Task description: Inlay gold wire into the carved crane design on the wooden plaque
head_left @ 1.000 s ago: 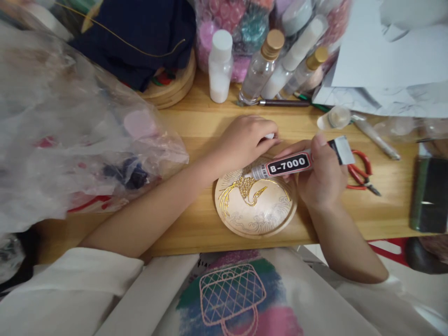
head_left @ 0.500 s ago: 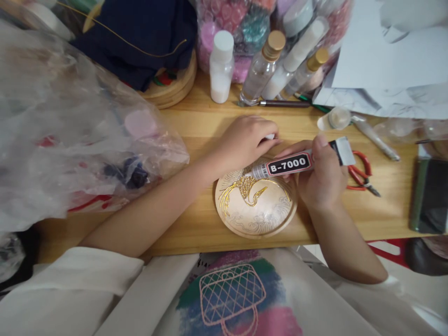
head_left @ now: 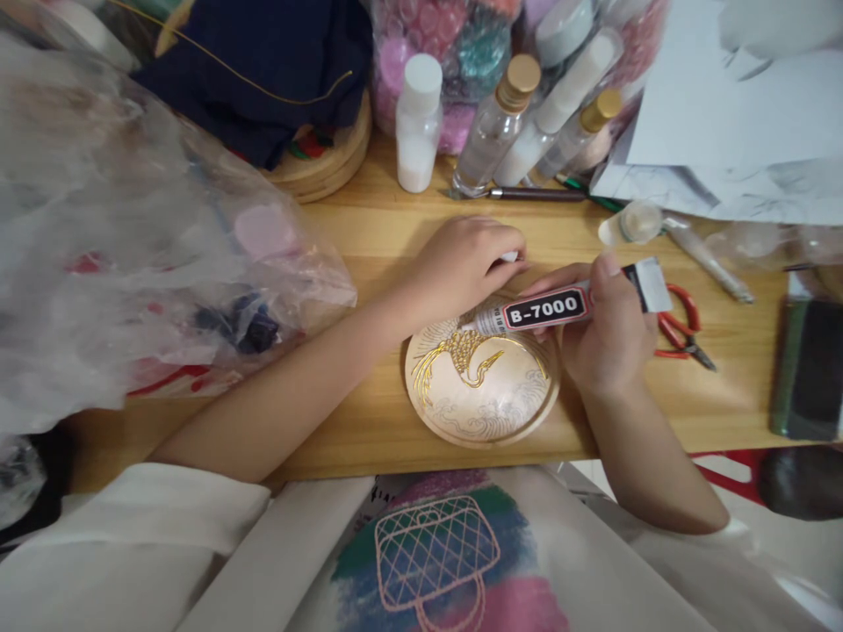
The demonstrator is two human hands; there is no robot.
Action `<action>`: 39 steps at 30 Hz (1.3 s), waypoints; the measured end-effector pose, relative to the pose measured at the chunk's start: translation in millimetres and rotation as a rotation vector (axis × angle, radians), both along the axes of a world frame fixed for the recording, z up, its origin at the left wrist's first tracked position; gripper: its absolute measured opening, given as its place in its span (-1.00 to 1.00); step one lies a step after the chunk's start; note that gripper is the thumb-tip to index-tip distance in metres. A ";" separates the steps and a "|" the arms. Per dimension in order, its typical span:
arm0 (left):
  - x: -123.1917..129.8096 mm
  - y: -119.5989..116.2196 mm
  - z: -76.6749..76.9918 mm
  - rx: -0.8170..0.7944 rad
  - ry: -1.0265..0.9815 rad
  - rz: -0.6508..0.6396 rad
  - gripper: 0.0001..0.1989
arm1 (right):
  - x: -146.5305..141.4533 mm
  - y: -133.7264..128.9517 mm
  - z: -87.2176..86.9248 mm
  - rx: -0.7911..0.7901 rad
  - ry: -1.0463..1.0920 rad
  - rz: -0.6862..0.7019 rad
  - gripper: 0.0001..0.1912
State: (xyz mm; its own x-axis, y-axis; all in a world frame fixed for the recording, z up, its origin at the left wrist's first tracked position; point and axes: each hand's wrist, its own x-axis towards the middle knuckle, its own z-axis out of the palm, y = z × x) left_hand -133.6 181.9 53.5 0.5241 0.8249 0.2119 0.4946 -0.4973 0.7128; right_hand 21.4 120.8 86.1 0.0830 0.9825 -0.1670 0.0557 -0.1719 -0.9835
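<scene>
My right hand (head_left: pixel 609 338) grips a glue tube (head_left: pixel 543 309) marked B-7000. The tube lies almost level, its narrow nozzle pointing left at the upper part of a round wooden disc (head_left: pixel 487 417). Gold lines on the disc form a long-necked bird (head_left: pixel 471 355), and thin dark lines draw waves and feathers around it. I cannot tell whether the nozzle touches the surface. Beyond the disc's upper edge, my left hand (head_left: pixel 471 254) is closed with fingers curled around a small white object (head_left: pixel 509 256), mostly hidden. The left forearm passes just left of the disc.
Red-handled pliers (head_left: pixel 681 329) lie right of my right hand. Several bottles (head_left: pixel 420 123) stand at the back, near a dark pen (head_left: pixel 540 194). A plastic bag (head_left: pixel 164 228) covers the left side. Paper sheets (head_left: pixel 738 114) and a dark phone-like slab (head_left: pixel 809 369) are at right.
The tube's nozzle has shifted very slightly over the upper part of the disc. Both hands otherwise keep their places and grips.
</scene>
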 end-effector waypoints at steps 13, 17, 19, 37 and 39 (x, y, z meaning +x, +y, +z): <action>0.1 -0.5 1.0 -0.007 0.008 0.001 -0.88 | -1.9 0.7 1.8 0.008 0.006 0.010 -0.50; -0.4 -0.7 0.9 -0.001 -0.003 -0.003 -0.88 | -1.4 0.3 2.0 -0.008 -0.002 0.031 -0.46; -0.3 -0.7 0.4 0.006 -0.008 0.001 -0.89 | -1.1 0.1 1.9 -0.001 -0.004 0.019 -0.47; -0.2 -0.5 1.0 0.001 0.003 -0.004 -0.90 | -1.6 -0.1 0.8 0.013 -0.036 0.006 -0.46; 0.2 -0.3 1.2 0.000 0.008 0.000 -0.90 | -1.2 -0.3 0.9 0.010 -0.006 0.003 -0.46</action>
